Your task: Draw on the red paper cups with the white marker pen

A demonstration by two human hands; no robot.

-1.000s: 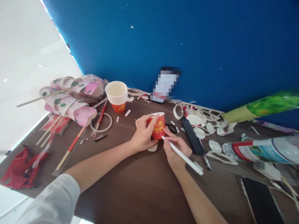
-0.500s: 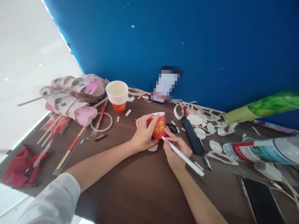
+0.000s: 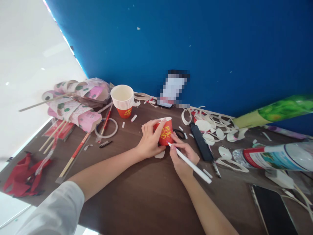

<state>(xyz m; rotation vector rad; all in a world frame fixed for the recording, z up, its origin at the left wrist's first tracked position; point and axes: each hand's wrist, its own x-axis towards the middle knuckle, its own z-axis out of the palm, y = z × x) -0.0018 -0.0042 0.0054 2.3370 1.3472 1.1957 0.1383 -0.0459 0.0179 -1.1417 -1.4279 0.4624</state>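
My left hand is closed around a red paper cup with gold characters, tilted slightly on the dark table. My right hand pinches a white pen, maybe a marker, whose tip meets the lower part of the cup wall. Fingers of that hand also rest against the cup's right side. A white paper scrap lies just below the cup. Behind the right fingers shows a black loop, perhaps a scissors handle. To the back left stands a stack of paper cups.
At right are a black-handled tool, paper offcuts, a plastic bottle on its side and a dark phone. A propped phone leans on the blue panel. At left lie tape, brushes, pink paper and red cloth.
The gold characters sit differently on the visible side, so the cup has turned a little in my left hand. The pen tip stays at its lower wall. The view has shifted slightly.
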